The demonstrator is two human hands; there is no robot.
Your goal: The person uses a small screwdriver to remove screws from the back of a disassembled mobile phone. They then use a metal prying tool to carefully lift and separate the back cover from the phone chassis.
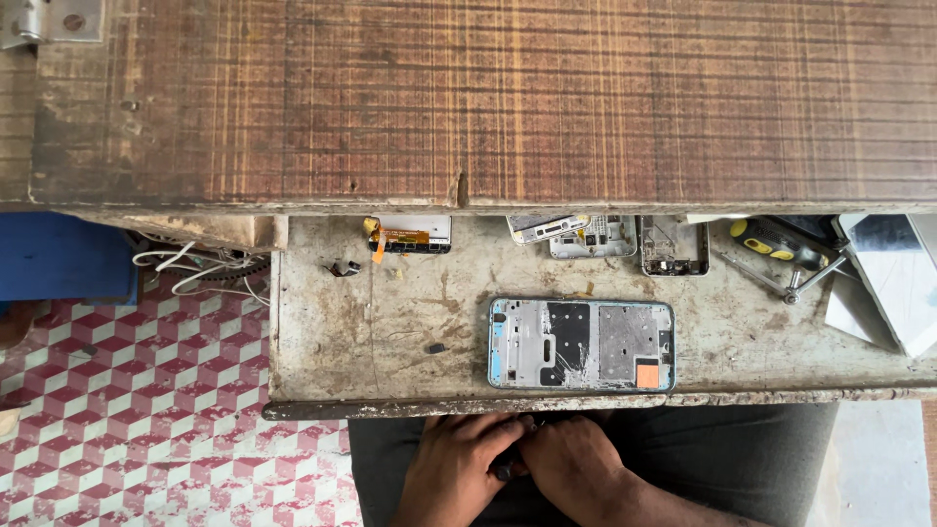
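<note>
Head view: both hands, left & right, meet in the lap below the bench, grips pinching a small dark part (too small to ID), phone frame parked nearby.

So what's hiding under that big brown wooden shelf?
Phone parts poke out from under the wooden shelf: a white board, small frames, and a yellow-handled tool. Their back halves are covered.

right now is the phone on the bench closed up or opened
Opened. The phone frame lies flat on the workbench with its inner metal plate and black patches exposed, no cover over them.
</note>
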